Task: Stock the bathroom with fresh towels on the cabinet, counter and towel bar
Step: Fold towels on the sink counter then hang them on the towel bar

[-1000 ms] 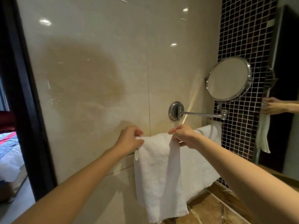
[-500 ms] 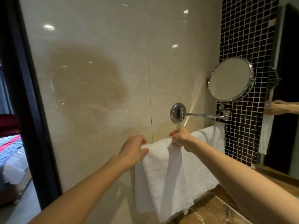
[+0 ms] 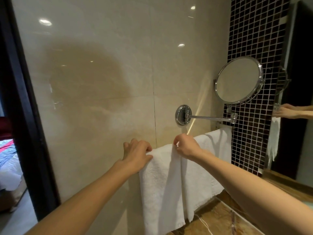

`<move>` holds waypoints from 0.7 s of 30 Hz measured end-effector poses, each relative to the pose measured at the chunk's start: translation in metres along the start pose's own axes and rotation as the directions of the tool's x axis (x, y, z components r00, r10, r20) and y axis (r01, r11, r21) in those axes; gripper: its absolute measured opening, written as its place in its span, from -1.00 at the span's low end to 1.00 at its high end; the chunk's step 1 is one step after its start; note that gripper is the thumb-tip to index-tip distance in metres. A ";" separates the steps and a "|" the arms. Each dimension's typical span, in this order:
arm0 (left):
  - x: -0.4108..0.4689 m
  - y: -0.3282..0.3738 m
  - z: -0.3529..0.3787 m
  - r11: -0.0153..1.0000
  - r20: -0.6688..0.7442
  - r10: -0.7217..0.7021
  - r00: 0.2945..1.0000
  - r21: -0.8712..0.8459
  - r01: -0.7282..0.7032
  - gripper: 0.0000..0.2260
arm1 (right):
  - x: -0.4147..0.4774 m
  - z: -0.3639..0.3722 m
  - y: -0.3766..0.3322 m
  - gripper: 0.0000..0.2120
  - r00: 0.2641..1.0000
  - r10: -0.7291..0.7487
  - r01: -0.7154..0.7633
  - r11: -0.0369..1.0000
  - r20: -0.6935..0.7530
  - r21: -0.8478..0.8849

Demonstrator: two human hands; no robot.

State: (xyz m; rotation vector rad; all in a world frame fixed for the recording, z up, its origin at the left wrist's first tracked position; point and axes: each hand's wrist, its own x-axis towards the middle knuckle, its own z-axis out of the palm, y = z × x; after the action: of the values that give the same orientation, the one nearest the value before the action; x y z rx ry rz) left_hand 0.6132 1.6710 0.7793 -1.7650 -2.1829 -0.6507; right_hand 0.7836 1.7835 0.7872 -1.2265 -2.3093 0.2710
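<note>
The left hand [image 3: 138, 156] has slid down and now lies curled over the towel [image 3: 160, 184] top. At its 3 o'clock, the right hand [image 3: 186, 146] pinches the fold. The towel hangs on the bar, nearly straight.

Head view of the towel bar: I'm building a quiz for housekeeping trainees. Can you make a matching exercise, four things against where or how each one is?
Things:
1. left hand
2. right hand
3. round mirror
4. second towel

States:
A. on a chrome arm off the wall
B. pinches the front towel's top edge
C. hangs behind the front towel, toward the mosaic tiles
D. lies over the front towel's left top corner

Pairs: 1-D, 2-B, 3-A, 4-C
</note>
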 end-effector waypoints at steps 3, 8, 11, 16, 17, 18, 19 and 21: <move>0.001 0.002 0.002 0.999 0.006 0.030 1.000 0.043 -0.030 -0.81 | -0.005 0.008 -0.006 -0.71 0.982 -0.186 0.182 0.975 -0.018 -0.127; 0.002 0.014 -0.002 0.975 0.032 0.107 0.994 0.192 -0.111 -0.83 | -0.009 0.019 -0.014 -0.70 0.941 -0.321 0.334 0.930 0.107 -0.155; 0.001 0.019 -0.002 0.960 0.073 0.114 0.991 0.248 -0.129 -0.76 | -0.008 0.019 -0.014 -0.71 0.943 -0.305 0.317 0.945 0.135 -0.075; 0.001 0.022 0.001 0.952 0.087 0.110 0.990 0.279 -0.130 -0.81 | -0.002 0.019 -0.016 -0.68 0.939 -0.296 0.310 0.949 0.174 -0.062; 0.001 0.022 0.001 0.952 0.092 0.106 0.990 0.277 -0.127 -0.82 | -0.001 0.019 -0.016 -0.68 0.940 -0.292 0.308 0.949 0.178 -0.068; 0.001 0.022 0.002 0.953 0.094 0.105 0.990 0.275 -0.127 -0.82 | 0.000 0.020 -0.015 -0.68 0.941 -0.287 0.303 0.950 0.178 -0.073; 0.001 0.022 0.002 0.952 0.092 0.107 0.990 0.276 -0.129 -0.81 | 0.002 0.021 -0.015 -0.67 0.944 -0.280 0.296 0.952 0.177 -0.075; 0.001 0.021 0.003 0.951 0.087 0.114 0.990 0.280 -0.134 -0.82 | 0.005 0.023 -0.015 -0.65 0.948 -0.263 0.280 0.957 0.181 -0.078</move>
State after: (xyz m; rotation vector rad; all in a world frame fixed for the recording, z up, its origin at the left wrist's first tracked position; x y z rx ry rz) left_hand 0.6335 1.6766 0.7805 -1.7742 -2.0648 -0.2328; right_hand 0.7584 1.7800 0.7757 -0.9451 -2.6336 0.1645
